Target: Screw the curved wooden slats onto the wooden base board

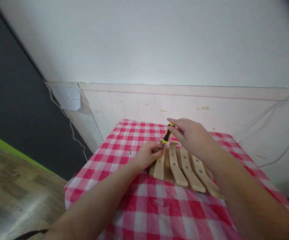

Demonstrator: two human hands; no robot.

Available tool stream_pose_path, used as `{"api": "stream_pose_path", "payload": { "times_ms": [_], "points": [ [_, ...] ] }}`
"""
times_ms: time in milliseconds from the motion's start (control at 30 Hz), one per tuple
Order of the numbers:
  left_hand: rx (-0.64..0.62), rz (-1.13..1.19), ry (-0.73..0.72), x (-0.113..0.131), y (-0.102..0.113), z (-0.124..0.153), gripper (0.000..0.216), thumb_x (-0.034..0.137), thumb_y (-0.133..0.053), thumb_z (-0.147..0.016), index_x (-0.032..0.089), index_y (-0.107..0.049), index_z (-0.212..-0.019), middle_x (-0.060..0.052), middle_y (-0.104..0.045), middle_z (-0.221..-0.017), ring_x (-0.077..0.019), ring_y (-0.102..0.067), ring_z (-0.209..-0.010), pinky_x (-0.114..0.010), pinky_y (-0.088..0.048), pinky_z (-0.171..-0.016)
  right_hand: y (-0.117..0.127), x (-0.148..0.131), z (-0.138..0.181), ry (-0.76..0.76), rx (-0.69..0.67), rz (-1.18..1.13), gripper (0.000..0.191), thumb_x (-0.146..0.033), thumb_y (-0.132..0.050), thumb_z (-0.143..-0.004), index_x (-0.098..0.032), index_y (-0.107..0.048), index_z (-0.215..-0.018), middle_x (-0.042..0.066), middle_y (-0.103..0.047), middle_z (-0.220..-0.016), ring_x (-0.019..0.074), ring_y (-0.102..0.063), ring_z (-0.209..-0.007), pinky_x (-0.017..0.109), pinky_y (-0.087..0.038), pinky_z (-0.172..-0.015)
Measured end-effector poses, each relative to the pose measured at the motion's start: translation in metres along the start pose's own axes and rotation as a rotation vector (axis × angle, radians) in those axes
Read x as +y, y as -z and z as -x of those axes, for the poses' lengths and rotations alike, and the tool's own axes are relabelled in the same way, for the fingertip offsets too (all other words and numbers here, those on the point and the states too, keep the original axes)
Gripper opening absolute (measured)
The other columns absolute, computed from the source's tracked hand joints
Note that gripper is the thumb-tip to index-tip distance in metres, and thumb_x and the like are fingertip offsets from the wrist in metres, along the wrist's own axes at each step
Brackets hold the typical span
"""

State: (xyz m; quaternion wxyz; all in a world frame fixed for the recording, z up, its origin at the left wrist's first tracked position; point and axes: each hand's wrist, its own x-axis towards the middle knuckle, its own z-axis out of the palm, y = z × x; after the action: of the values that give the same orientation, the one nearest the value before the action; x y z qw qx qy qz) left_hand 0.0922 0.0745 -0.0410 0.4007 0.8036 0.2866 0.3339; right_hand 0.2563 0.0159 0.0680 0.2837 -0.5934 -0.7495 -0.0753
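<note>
My right hand [188,131] grips the top of a yellow-and-black screwdriver [167,134], which slants down to the left. Its tip meets the far part of the leftmost curved wooden piece [160,166]. The fingers of my left hand [148,155] are closed by the screwdriver's tip; what they pinch is hidden. Several similar pale wooden pieces [176,170] with dark holes or screw heads lie side by side on a brownish board [167,173]. A small upright metal screw [130,152] is on the cloth left of my left hand.
A red-and-white checked cloth [139,210] covers the table, which stands against a white panelled wall [132,103]. On the left, a white cable [72,130] hangs near a paper sheet [68,97]. Wooden floor [17,180] shows at lower left.
</note>
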Motion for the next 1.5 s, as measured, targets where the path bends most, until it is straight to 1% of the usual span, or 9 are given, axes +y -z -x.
{"api": "stream_pose_path", "payload": {
  "times_ms": [67, 167, 333, 500, 700, 867, 1100, 1333, 1500],
  "points": [
    [0.003, -0.024, -0.002, -0.001, 0.000, 0.000, 0.013, 0.020, -0.058, -0.080, 0.013, -0.069, -0.083, -0.001, -0.061, -0.071, -0.0101, -0.047, -0.062, -0.022, -0.034, -0.057, -0.002, 0.002, 0.001, 0.033, -0.006, -0.065, 0.041, -0.025, -0.040, -0.092, -0.013, -0.060, -0.125, 0.013, -0.068, -0.116, 0.0225, -0.064, -0.105, 0.036, -0.048, -0.091],
    [0.010, -0.040, 0.007, 0.000, 0.000, 0.001, 0.012, 0.020, -0.058, -0.080, 0.014, -0.068, -0.083, -0.001, -0.060, -0.070, -0.0102, -0.048, -0.061, -0.021, -0.035, -0.057, 0.001, 0.003, 0.002, 0.055, -0.033, -0.090, 0.042, -0.022, -0.036, -0.092, -0.015, -0.061, -0.126, 0.010, -0.066, -0.122, 0.0206, -0.062, -0.112, 0.035, -0.048, -0.096],
    [0.018, -0.132, -0.076, 0.004, -0.001, 0.003, 0.013, 0.020, -0.054, -0.085, 0.015, -0.067, -0.087, -0.003, -0.065, -0.081, -0.0130, -0.054, -0.072, -0.024, -0.041, -0.068, 0.006, 0.002, 0.001, 0.041, -0.029, -0.051, 0.036, -0.024, -0.042, -0.091, -0.017, -0.066, -0.116, 0.009, -0.070, -0.113, 0.0215, -0.066, -0.104, 0.035, -0.051, -0.089],
    [0.039, -0.189, -0.123, 0.005, -0.004, 0.004, 0.013, 0.016, -0.053, -0.085, 0.016, -0.065, -0.087, -0.004, -0.065, -0.087, -0.0144, -0.056, -0.079, -0.025, -0.043, -0.075, 0.000, 0.000, 0.000, 0.023, -0.003, -0.059, 0.035, -0.025, -0.043, -0.092, -0.016, -0.065, -0.118, 0.011, -0.070, -0.114, 0.0234, -0.065, -0.105, 0.038, -0.051, -0.090],
    [0.077, -0.241, -0.106, 0.006, -0.005, 0.005, 0.012, 0.014, -0.055, -0.082, 0.016, -0.064, -0.089, -0.004, -0.062, -0.083, -0.0153, -0.055, -0.080, -0.026, -0.043, -0.074, -0.007, -0.004, 0.001, 0.004, 0.042, -0.108, 0.039, -0.023, -0.042, -0.090, -0.015, -0.063, -0.123, 0.012, -0.066, -0.121, 0.0241, -0.063, -0.111, 0.041, -0.049, -0.095],
    [0.109, -0.235, -0.092, 0.006, -0.004, 0.005, 0.011, 0.019, -0.057, -0.082, 0.016, -0.065, -0.089, -0.004, -0.061, -0.081, -0.0149, -0.054, -0.078, -0.026, -0.043, -0.071, -0.010, -0.005, 0.003, -0.020, 0.049, -0.181, 0.040, -0.026, -0.042, -0.092, -0.017, -0.060, -0.126, 0.010, -0.068, -0.118, 0.0207, -0.065, -0.105, 0.036, -0.051, -0.091],
    [0.120, -0.144, -0.073, 0.002, -0.007, 0.004, 0.006, 0.016, -0.059, -0.080, 0.016, -0.065, -0.081, -0.005, -0.063, -0.087, -0.0149, -0.057, -0.081, -0.026, -0.046, -0.073, -0.017, -0.005, 0.002, -0.071, 0.100, -0.212, 0.025, -0.028, -0.053, -0.087, -0.020, -0.068, -0.105, 0.007, -0.071, -0.099, 0.0187, -0.066, -0.084, 0.033, -0.052, -0.079],
    [0.133, -0.092, -0.089, 0.004, -0.008, 0.003, 0.007, 0.013, -0.059, -0.080, 0.015, -0.065, -0.079, -0.006, -0.063, -0.090, -0.0153, -0.059, -0.085, -0.027, -0.048, -0.077, -0.015, -0.007, 0.006, -0.050, 0.114, -0.153, 0.037, -0.025, -0.041, -0.091, -0.018, -0.063, -0.120, 0.010, -0.068, -0.116, 0.0220, -0.064, -0.105, 0.037, -0.048, -0.091],
    [0.131, -0.109, -0.094, 0.004, -0.007, 0.003, 0.008, 0.011, -0.058, -0.078, 0.016, -0.065, -0.079, -0.005, -0.064, -0.088, -0.0152, -0.059, -0.084, -0.027, -0.048, -0.077, -0.014, -0.005, 0.005, -0.026, 0.113, -0.111, 0.030, -0.027, -0.047, -0.090, -0.018, -0.066, -0.112, 0.010, -0.070, -0.104, 0.0203, -0.065, -0.092, 0.033, -0.049, -0.080]
  ]
}}
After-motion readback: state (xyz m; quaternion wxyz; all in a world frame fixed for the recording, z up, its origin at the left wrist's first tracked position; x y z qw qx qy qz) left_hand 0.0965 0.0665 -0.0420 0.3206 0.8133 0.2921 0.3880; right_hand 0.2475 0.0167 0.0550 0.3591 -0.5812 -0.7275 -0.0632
